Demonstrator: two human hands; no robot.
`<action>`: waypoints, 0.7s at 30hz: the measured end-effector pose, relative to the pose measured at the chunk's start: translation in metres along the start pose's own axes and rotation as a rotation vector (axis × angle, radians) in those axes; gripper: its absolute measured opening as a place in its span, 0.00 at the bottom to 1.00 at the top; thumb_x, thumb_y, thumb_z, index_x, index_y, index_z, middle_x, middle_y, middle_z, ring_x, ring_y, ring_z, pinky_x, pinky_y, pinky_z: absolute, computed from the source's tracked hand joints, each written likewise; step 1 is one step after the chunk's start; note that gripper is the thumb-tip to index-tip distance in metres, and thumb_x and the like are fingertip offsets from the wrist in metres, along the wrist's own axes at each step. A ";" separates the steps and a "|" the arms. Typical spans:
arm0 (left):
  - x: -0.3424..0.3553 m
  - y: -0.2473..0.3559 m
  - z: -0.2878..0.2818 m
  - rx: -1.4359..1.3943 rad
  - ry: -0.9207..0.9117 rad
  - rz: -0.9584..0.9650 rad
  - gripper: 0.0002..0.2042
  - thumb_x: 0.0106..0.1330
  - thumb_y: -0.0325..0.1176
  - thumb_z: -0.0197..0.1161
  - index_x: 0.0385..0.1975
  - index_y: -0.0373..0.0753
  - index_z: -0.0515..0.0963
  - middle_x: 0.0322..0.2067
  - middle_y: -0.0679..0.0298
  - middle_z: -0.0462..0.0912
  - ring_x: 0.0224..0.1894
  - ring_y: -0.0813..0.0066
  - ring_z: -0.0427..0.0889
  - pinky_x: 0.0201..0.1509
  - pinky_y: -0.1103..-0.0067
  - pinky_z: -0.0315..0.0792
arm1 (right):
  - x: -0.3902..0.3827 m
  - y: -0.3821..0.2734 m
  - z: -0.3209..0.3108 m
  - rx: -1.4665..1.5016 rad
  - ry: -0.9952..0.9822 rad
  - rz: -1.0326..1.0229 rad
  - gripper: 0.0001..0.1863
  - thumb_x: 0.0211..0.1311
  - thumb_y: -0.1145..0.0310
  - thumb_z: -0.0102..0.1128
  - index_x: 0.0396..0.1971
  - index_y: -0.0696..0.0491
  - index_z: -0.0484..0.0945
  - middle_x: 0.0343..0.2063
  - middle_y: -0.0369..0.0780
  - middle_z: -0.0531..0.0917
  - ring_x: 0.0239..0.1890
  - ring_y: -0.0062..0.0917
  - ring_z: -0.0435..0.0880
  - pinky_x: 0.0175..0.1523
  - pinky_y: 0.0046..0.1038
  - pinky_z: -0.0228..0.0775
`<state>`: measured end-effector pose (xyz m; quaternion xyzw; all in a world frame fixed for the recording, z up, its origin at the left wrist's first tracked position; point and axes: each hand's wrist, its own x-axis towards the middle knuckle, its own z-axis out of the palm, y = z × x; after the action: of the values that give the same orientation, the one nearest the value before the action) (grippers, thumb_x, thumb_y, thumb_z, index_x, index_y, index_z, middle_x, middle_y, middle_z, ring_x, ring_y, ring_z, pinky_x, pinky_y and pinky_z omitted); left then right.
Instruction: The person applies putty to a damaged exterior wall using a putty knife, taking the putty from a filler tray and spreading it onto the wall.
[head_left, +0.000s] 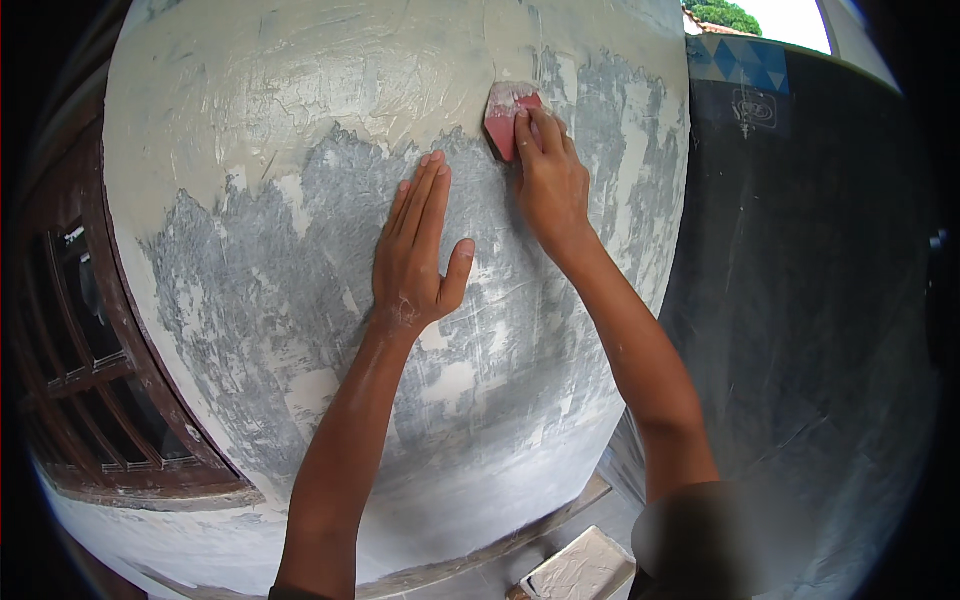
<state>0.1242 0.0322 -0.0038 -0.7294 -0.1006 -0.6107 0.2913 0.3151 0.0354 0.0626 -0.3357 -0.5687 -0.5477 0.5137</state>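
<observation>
My right hand [552, 175] grips a red putty scraper [503, 128], its flat blade smeared with pale filler and held against the wall. My fingers hide part of the scraper. To its left, my left hand [410, 235] rests flat on the grey part of the wall, fingers straight and thumb apart, holding nothing. Wet cream filler [300, 70] coats the upper wall down to a ragged edge just above both hands. Below that edge the wall [270, 290] is rough grey with white patches.
A brown wooden window frame [110, 380] with panes borders the wall on the left. On the floor at the bottom sits a tray of pale filler [580, 568]. A dark sheet-like surface [800, 280] stands to the right, with a blue patterned strip [738, 63] at its top.
</observation>
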 end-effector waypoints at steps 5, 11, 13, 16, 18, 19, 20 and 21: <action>0.000 -0.003 -0.004 -0.009 0.002 0.003 0.30 0.71 0.37 0.45 0.71 0.27 0.57 0.71 0.42 0.61 0.74 0.45 0.60 0.76 0.52 0.51 | -0.066 -0.044 -0.037 0.159 -0.111 0.083 0.31 0.45 0.83 0.65 0.56 0.55 0.79 0.37 0.38 0.78 0.40 0.36 0.78 0.39 0.34 0.80; 0.004 -0.005 -0.005 -0.028 -0.022 0.006 0.31 0.73 0.41 0.47 0.71 0.26 0.58 0.71 0.43 0.61 0.75 0.48 0.58 0.77 0.56 0.52 | 0.015 -0.005 -0.027 0.069 0.085 0.093 0.25 0.50 0.79 0.65 0.52 0.52 0.81 0.33 0.37 0.81 0.39 0.34 0.79 0.36 0.34 0.77; 0.009 -0.007 -0.010 -0.018 -0.061 0.052 0.31 0.72 0.39 0.50 0.71 0.27 0.58 0.71 0.43 0.61 0.75 0.48 0.59 0.77 0.56 0.52 | 0.033 0.008 -0.014 0.012 0.041 0.069 0.25 0.51 0.78 0.64 0.53 0.53 0.80 0.35 0.37 0.82 0.41 0.35 0.80 0.36 0.34 0.78; 0.024 -0.011 -0.024 0.048 -0.110 0.129 0.32 0.70 0.38 0.54 0.70 0.27 0.59 0.71 0.44 0.62 0.75 0.49 0.59 0.77 0.56 0.53 | 0.017 0.007 -0.008 -0.041 -0.006 0.015 0.22 0.53 0.77 0.61 0.52 0.57 0.79 0.35 0.39 0.82 0.42 0.35 0.81 0.35 0.34 0.79; 0.032 -0.019 -0.035 0.069 -0.138 0.158 0.32 0.70 0.36 0.54 0.71 0.29 0.58 0.72 0.44 0.61 0.75 0.48 0.59 0.76 0.54 0.52 | -0.016 -0.004 -0.009 -0.039 -0.008 -0.040 0.22 0.52 0.77 0.58 0.50 0.63 0.78 0.34 0.42 0.81 0.42 0.34 0.81 0.33 0.31 0.80; 0.034 -0.022 -0.040 0.087 -0.167 0.184 0.32 0.69 0.35 0.54 0.72 0.30 0.57 0.72 0.45 0.60 0.75 0.47 0.58 0.76 0.52 0.51 | -0.038 -0.014 -0.017 -0.008 -0.087 0.000 0.23 0.52 0.78 0.58 0.52 0.63 0.78 0.34 0.41 0.80 0.41 0.33 0.81 0.33 0.31 0.80; 0.035 -0.024 -0.044 0.107 -0.169 0.190 0.32 0.69 0.35 0.56 0.72 0.31 0.58 0.72 0.45 0.61 0.75 0.48 0.59 0.76 0.53 0.52 | -0.061 -0.026 -0.023 0.028 -0.156 0.022 0.25 0.51 0.78 0.60 0.53 0.63 0.78 0.33 0.40 0.79 0.41 0.32 0.81 0.32 0.30 0.80; 0.035 -0.025 -0.046 0.108 -0.167 0.191 0.32 0.69 0.35 0.56 0.72 0.31 0.58 0.72 0.45 0.61 0.75 0.48 0.59 0.76 0.53 0.52 | -0.080 -0.036 -0.033 0.100 -0.179 0.025 0.27 0.50 0.78 0.61 0.54 0.62 0.78 0.32 0.40 0.79 0.40 0.32 0.81 0.31 0.30 0.80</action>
<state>0.0817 0.0195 0.0407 -0.7674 -0.0872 -0.5108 0.3775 0.3076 0.0113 -0.0275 -0.3640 -0.6347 -0.4801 0.4838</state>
